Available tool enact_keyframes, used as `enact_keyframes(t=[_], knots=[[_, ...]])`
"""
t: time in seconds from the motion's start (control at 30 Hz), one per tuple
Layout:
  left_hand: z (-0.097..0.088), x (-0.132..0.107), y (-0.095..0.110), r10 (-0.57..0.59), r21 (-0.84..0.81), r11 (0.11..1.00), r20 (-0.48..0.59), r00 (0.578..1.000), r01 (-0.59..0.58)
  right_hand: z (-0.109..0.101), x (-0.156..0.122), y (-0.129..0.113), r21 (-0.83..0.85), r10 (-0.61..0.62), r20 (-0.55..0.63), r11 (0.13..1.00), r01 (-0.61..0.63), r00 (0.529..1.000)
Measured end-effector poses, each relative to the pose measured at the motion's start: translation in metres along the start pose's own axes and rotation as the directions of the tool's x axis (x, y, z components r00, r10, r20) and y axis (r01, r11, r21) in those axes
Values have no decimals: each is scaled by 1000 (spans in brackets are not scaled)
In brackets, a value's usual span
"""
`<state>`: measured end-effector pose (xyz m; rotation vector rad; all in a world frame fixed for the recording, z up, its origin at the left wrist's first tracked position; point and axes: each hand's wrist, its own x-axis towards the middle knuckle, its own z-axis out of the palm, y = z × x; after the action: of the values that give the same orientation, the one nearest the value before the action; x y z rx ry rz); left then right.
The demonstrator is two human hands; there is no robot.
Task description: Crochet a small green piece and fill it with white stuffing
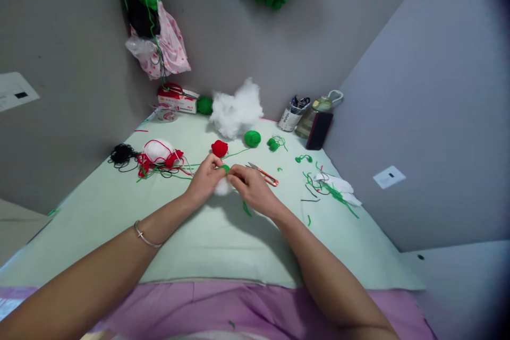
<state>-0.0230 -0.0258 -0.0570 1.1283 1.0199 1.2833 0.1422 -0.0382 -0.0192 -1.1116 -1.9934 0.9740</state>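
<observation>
Both hands meet over the middle of the table. My left hand (206, 178) is closed on a small green knitted piece (225, 168), its fingers wrapped round one side. On the other side my right hand (250, 185) pinches the same piece, fingertips together. A tuft of white stuffing (222, 187) shows just below, between the hands; whether it is held or lies on the table I cannot tell. Just beyond the hands sits a red yarn ball (219, 148). Beside my right hand lie orange thread snips (268, 176). A green yarn end (247, 208) shows under my right wrist.
White stuffing (237, 109) is heaped at the back, near a green yarn ball (252, 138). Tangled white and red yarn (158, 153) lies left. Yarn scraps (334, 191) are at right. A pen cup (292, 116) and a phone (319, 130) stand back right, by the wall.
</observation>
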Motion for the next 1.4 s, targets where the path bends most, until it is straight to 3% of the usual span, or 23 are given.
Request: enact_keyframes(t=[0.1, 0.27, 0.37, 0.47, 0.6, 0.67, 0.77, 1.1, 1.23, 1.4], knots=[[2, 0, -2, 7, -28, 1000, -22, 1000, -8, -2, 3, 6, 6, 19, -32, 1000, -19, 999], [1, 1, 1, -56, -93, 994, 18, 998, 57, -11, 8, 12, 31, 12, -203, 1000, -6, 979], [1, 0, 2, -113, -126, 985, 68, 991, 121, -11, 8, 9, 256, -13, -151, 965, 52, 988], [0, 1, 1, -154, -158, 973, 95, 983, 168, -9, 6, 7, 451, 21, -76, 892, 16, 997], [-4, 3, -3, -183, -191, 962, 74, 980, 194, -8, 5, 11, 134, -7, -154, 991, 28, 988], [-4, 3, -5, -184, -204, 960, 57, 981, 191, -6, 4, 12, -23, -23, -135, 1000, 21, 991], [-2, 2, -5, -180, -216, 959, 44, 983, 185, -2, 5, 14, -109, 4, -122, 994, -17, 992], [6, -9, 12, -166, -169, 967, 156, 974, 192, -1, 14, 24, 13, 121, -227, 993, -121, 966], [4, -7, 10, -156, -115, 978, 169, 973, 176, -9, 12, 19, 72, 123, -145, 991, -114, 982], [3, 0, 0, -68, -36, 997, 27, 997, 69, -7, 4, 6, 99, 75, -2, 992, -74, 997]])
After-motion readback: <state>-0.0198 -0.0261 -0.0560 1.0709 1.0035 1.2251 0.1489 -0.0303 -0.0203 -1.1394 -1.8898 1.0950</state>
